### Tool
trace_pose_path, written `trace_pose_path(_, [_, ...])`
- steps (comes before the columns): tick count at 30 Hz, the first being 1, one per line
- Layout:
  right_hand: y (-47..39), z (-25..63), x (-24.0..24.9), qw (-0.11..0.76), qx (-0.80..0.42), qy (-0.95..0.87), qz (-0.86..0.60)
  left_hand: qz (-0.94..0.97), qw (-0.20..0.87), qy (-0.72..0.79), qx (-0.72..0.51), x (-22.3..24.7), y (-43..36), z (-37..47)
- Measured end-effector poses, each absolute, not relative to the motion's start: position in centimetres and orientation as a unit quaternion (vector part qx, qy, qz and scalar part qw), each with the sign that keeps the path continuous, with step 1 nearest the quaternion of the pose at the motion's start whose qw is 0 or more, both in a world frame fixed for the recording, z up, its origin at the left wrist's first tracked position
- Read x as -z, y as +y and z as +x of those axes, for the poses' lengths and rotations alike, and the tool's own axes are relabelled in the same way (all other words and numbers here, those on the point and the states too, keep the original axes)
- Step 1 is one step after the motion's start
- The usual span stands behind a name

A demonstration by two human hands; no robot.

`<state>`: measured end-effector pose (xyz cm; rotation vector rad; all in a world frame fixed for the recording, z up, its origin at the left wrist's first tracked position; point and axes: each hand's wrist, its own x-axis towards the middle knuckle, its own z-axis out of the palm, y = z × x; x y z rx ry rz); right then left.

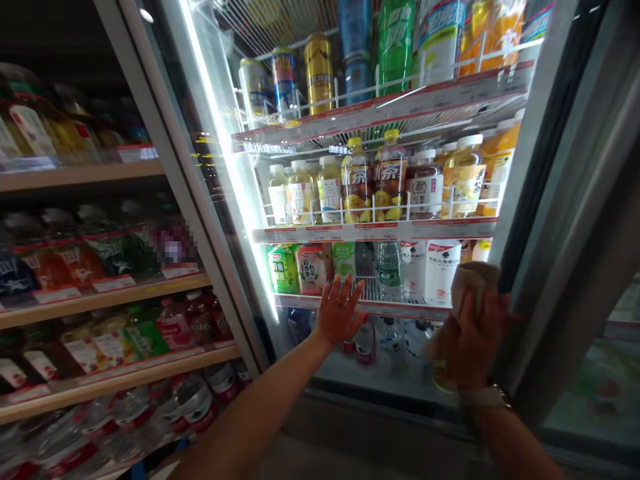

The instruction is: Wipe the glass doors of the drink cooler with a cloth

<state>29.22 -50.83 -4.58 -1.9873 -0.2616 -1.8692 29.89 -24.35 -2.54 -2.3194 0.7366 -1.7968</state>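
Observation:
In the head view, my left hand (340, 310) has its fingers spread in front of the lower shelf of a lit drinks cooler, near a red carton (313, 267) and a green carton (283, 268). My right hand (473, 333), blurred and with a band at the wrist, grips a greyish-brown cloth (475, 280) at the cooler's right side. White packs (443, 270) stand just left of the cloth. Between the hands, a clear bottle with a green label (389, 270) is upright on the shelf.
Tea bottles (357, 180) fill the middle cooler shelf, with cans (319, 73) and large bottles above. Wooden shelves (100, 303) of bottles stand at the left. A metal door frame (575, 233) runs down the right. More bottles stand at the cooler's bottom.

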Motion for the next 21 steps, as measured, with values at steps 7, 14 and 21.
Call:
trace_pose_path(7, [-43.8, 28.1, 8.7, 0.112, 0.589, -0.285, -0.748, -0.784, 0.052, 0.236, 0.571, 2.8, -24.3, 29.9])
trace_pose_path(14, [-43.8, 28.1, 8.5, 0.085, 0.585, -0.32, -0.74, -0.781, 0.054, 0.24, 0.574, 2.9, -24.2, 29.9])
trace_pose_path(21, [-50.1, 29.1, 4.6, 0.142, 0.672, -0.158, -0.709, -0.774, 0.057, 0.241, 0.582, 2.6, -24.4, 29.8])
